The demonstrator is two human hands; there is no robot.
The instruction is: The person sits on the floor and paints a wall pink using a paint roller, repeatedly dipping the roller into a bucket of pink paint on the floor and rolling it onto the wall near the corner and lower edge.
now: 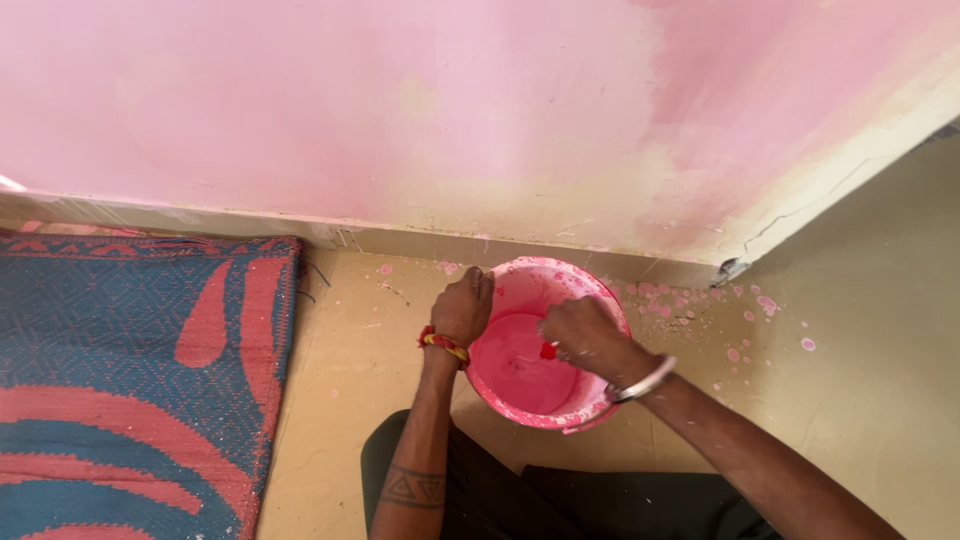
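Observation:
A pink plastic bucket [590, 285] stands on the floor by the wall, holding pink paint [515, 360]. My left hand [462, 305] grips the bucket's left rim; a red and yellow thread band circles that wrist. My right hand [585, 335] is closed inside the bucket over the paint, with a small red object [548, 350] showing at its fingers. What that object is stays unclear. A pale bangle sits on the right wrist.
A pink-painted wall [450, 110] rises behind the bucket, unpainted cream near its base. A blue and red woven mat [130, 370] covers the floor at left. Pink paint drips [740, 325] spot the tan floor to the right.

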